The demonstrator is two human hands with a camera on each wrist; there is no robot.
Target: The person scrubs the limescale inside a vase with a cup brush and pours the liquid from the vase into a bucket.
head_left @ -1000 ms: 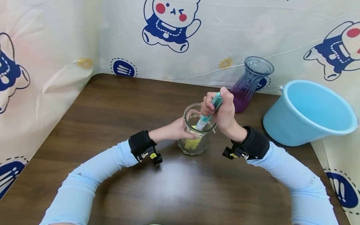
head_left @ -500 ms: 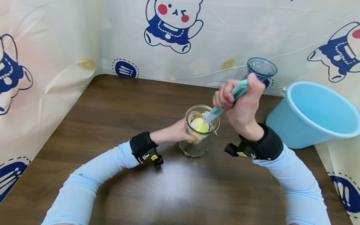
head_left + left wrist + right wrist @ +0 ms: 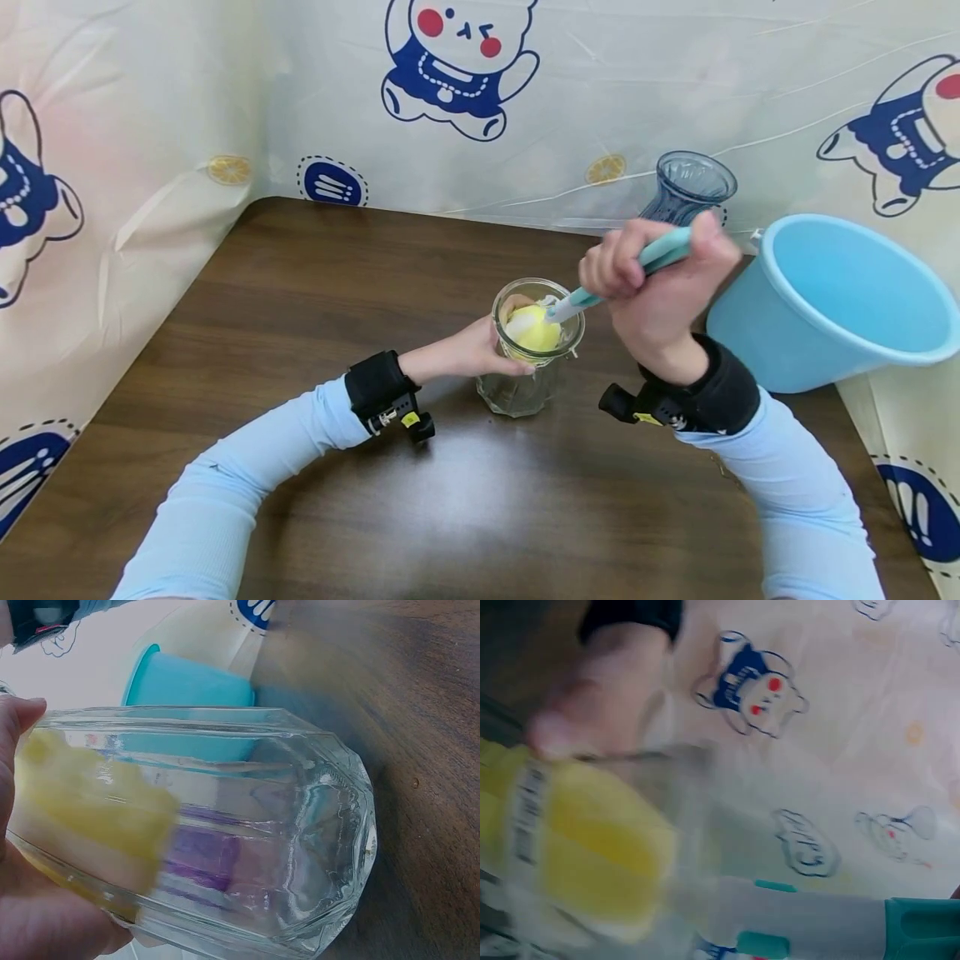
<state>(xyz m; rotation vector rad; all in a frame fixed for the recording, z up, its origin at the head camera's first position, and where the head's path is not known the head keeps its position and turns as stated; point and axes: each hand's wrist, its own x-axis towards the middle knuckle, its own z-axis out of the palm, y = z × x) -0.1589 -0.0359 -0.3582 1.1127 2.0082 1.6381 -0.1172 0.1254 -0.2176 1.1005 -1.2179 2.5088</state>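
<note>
A clear faceted glass jar (image 3: 517, 395) stands upright on the table in the head view. My left hand (image 3: 467, 348) grips its upper part, thumb in front and fingers round the back. My right hand (image 3: 663, 287) is wrapped round the teal handle (image 3: 663, 248) of a bottle brush, above and right of the jar. The brush slants down into the jar's mouth. Its yellow sponge head (image 3: 542, 333) sits inside, just below the rim. Through the glass in the left wrist view, the sponge (image 3: 97, 802) fills the mouth end, away from the base.
Behind my right hand stands a blue-to-purple glass vase (image 3: 693, 179), its lower part hidden. A light blue bucket (image 3: 787, 333) is at the right edge of the brown wooden table (image 3: 330, 275). Cartoon-printed sheeting (image 3: 600, 75) rises around the table.
My right hand has moved up and to the right with the brush. The sponge head has risen from low in the jar to its mouth. My left hand keeps its hold.
</note>
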